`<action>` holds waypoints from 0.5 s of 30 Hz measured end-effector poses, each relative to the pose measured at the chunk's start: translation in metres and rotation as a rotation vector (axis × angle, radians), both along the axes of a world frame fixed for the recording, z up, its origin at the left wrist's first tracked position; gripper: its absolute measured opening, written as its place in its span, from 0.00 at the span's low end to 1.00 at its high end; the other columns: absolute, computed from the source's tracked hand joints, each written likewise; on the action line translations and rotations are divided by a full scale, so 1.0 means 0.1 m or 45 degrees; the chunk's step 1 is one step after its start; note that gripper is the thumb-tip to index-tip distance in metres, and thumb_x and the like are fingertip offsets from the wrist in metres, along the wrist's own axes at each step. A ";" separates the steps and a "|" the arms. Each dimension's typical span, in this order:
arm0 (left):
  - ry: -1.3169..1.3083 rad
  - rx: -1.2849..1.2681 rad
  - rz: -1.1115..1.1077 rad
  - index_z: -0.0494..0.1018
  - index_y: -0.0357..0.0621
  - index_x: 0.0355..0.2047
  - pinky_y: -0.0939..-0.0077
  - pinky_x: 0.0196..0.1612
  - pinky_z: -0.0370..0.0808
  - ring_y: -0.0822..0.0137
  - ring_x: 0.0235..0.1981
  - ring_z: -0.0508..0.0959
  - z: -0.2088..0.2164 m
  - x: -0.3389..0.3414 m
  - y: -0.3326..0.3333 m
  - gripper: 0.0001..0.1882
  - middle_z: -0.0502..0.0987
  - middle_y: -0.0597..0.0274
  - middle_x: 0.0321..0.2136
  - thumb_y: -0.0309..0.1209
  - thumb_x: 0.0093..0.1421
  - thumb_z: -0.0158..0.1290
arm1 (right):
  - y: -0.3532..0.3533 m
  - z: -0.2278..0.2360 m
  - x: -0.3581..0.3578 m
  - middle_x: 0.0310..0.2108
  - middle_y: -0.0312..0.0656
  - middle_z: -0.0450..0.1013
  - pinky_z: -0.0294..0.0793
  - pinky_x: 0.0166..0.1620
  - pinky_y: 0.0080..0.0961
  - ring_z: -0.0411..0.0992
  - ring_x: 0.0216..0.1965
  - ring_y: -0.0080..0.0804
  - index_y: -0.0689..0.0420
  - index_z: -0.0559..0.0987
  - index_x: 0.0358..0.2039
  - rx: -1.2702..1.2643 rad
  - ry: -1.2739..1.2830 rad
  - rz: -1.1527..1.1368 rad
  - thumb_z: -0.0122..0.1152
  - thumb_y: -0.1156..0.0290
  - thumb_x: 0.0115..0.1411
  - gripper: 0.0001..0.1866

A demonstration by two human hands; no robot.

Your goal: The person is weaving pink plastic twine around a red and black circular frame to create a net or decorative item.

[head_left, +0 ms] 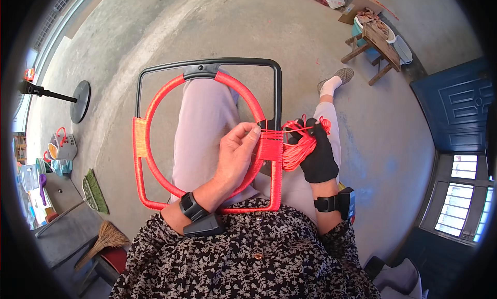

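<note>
A black frame [277, 87], roughly square with a ring inside it, rests over my lap. Red cord is wound tightly round most of the ring [161, 94] and the frame's lower part. A flat band of cord [270, 148] bridges ring and frame on the right; an orange-red band [140, 137] does so on the left. My bare left hand [237, 150] is closed, thumb and finger pinching the cord where the ring meets the right band. Just outside the frame, my right hand [320, 157], in a black glove, grips a loose bundle of red cord [298, 153]. A strand stretches between the hands.
A wooden stool [378, 48] and a tub [365, 27] stand at the far right, near a blue door [455, 105]. To the left are a round black stand base [80, 101], a basket [64, 145], a green brush [94, 191] and a straw broom [106, 239].
</note>
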State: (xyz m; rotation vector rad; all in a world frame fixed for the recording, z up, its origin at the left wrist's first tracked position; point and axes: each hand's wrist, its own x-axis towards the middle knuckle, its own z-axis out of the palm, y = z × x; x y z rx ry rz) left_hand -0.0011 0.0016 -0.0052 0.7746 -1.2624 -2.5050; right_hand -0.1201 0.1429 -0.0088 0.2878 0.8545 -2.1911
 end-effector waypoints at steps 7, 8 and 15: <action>-0.028 0.237 -0.048 0.69 0.44 0.36 0.81 0.16 0.73 0.73 0.15 0.74 0.09 0.00 0.01 0.08 0.76 0.64 0.23 0.35 0.65 0.48 | 0.03 -0.29 -0.21 0.21 0.30 0.58 0.60 0.27 0.20 0.58 0.23 0.21 0.51 0.64 0.26 -0.013 0.217 0.210 0.50 0.66 0.64 0.10; -0.028 0.237 -0.046 0.69 0.44 0.36 0.81 0.16 0.73 0.73 0.15 0.74 0.07 0.00 0.00 0.08 0.76 0.64 0.23 0.35 0.65 0.48 | 0.08 -0.33 -0.18 0.21 0.31 0.60 0.63 0.27 0.19 0.63 0.23 0.22 0.52 0.67 0.28 0.019 0.190 0.186 0.51 0.65 0.63 0.08; 0.034 -0.013 -0.036 0.68 0.40 0.37 0.82 0.24 0.74 0.76 0.21 0.75 -0.03 -0.02 0.00 0.08 0.76 0.62 0.24 0.33 0.65 0.47 | 0.37 -0.41 -0.56 0.30 0.41 0.74 0.72 0.35 0.27 0.73 0.33 0.28 0.57 0.73 0.40 1.021 0.606 0.404 0.56 0.63 0.59 0.12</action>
